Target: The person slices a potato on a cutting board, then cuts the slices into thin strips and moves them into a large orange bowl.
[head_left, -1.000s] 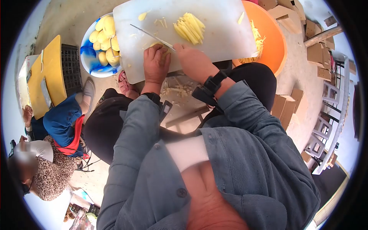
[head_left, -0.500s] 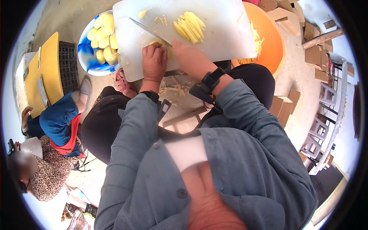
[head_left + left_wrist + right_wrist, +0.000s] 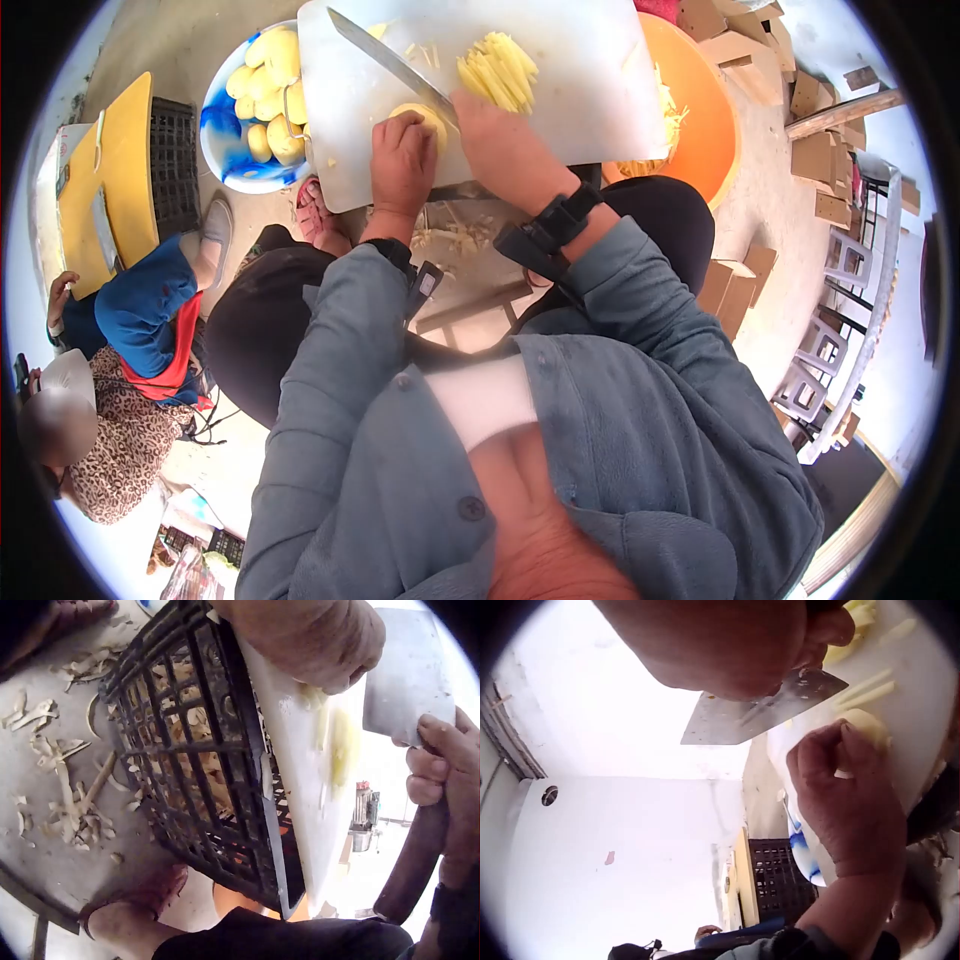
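In the head view my left hand point(image 3: 403, 165) holds a peeled potato point(image 3: 428, 118) down on the white cutting board point(image 3: 590, 125), fingers curled over it. My right hand point(image 3: 508, 148) grips the handle of a cleaver point(image 3: 385, 60). The wrist views show the cleaver's broad blade point(image 3: 409, 671) raised off the board and its thick dark handle point(image 3: 412, 862) in the fist. To the right of the potato lies a pile of cut potato strips point(image 3: 498, 72). A few loose strips point(image 3: 866, 694) lie near the held potato in the right wrist view.
Left of the board stands a blue-and-white basin point(image 3: 218, 150) of peeled potatoes point(image 3: 268, 75). An orange tub point(image 3: 722, 120) with strips stands at right. A black crate point(image 3: 217, 720) holding peelings is under the board; more peelings point(image 3: 71, 795) litter the floor. Another person point(image 3: 125, 430) sits at left.
The cleaver has risen from the potato and turned, its blade now showing more of its flat side. The left hand stays on the potato.
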A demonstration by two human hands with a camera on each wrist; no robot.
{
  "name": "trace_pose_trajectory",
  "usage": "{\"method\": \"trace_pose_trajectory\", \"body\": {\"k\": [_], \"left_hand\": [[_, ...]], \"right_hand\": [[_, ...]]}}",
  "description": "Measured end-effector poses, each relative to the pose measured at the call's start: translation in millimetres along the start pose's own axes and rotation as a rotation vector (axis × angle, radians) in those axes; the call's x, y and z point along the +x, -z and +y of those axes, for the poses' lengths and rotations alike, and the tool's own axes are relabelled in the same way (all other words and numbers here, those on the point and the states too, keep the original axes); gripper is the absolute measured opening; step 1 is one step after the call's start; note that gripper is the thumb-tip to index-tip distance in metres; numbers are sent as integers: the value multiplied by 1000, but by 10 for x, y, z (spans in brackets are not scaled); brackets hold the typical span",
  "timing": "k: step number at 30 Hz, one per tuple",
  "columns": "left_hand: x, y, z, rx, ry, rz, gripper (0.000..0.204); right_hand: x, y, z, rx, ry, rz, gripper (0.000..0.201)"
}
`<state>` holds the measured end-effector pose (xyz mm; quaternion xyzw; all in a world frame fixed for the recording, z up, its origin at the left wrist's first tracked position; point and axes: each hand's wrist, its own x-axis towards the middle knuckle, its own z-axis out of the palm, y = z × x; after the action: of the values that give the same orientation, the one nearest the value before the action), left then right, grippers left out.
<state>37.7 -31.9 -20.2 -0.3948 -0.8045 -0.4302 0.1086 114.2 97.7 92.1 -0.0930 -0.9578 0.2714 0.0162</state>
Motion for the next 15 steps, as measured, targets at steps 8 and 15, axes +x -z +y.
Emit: {"method": "trace_pose_trajectory", "body": {"k": [8, 15], "left_hand": [[43, 2, 8, -37, 7, 2, 16], [44, -12, -14, -8, 12, -5, 13]], "right_hand": [[5, -163, 128, -43, -53, -117, 23], [-16, -104, 21, -101, -60, -152, 20]]}}
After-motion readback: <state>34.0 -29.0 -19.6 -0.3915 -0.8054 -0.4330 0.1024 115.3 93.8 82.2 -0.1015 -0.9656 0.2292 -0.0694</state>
